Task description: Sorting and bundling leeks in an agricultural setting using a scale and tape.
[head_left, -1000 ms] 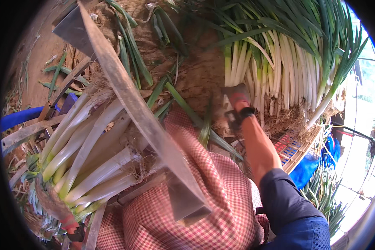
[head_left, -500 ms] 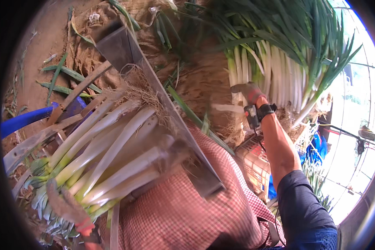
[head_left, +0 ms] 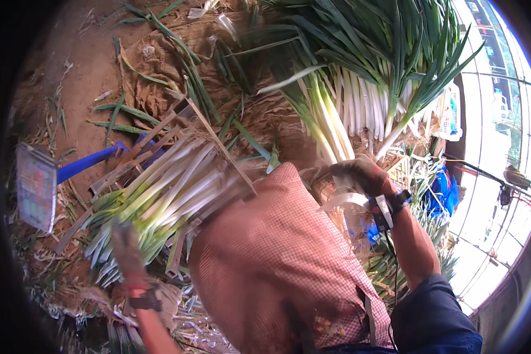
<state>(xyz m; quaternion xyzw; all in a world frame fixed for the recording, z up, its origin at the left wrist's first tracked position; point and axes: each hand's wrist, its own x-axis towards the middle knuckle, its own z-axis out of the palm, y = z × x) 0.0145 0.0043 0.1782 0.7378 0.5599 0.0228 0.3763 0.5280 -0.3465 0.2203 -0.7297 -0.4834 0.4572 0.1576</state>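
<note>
Trimmed leeks (head_left: 171, 183) lie side by side in a metal and wood rack (head_left: 221, 141), roots at its upright plate and cut green ends toward the lower left. Over those green ends is my gloved left hand (head_left: 128, 251), fingers stretched out and slightly blurred, holding nothing; whether it touches them I cannot tell. My gloved right hand (head_left: 360, 174) is closed round the root end of a few untrimmed leeks (head_left: 327, 121), whose long leaves point up and away. Beside them rests a large pile of untrimmed leeks (head_left: 366, 100) with dark green tops.
A scale with a display panel (head_left: 36, 187) stands at the left by a blue bar (head_left: 87, 164). Loose leaves (head_left: 115, 112) litter the brown cloth (head_left: 265, 127). A checked apron (head_left: 283, 253) covers my lap. At the right are a blue bag (head_left: 443, 192) and a wire-grid wall (head_left: 495, 206).
My right hand has drawn a few leeks from the pile toward me. The view has shifted, bringing the scale in. My left hand remains near the cut green ends, now with fingers extended.
</note>
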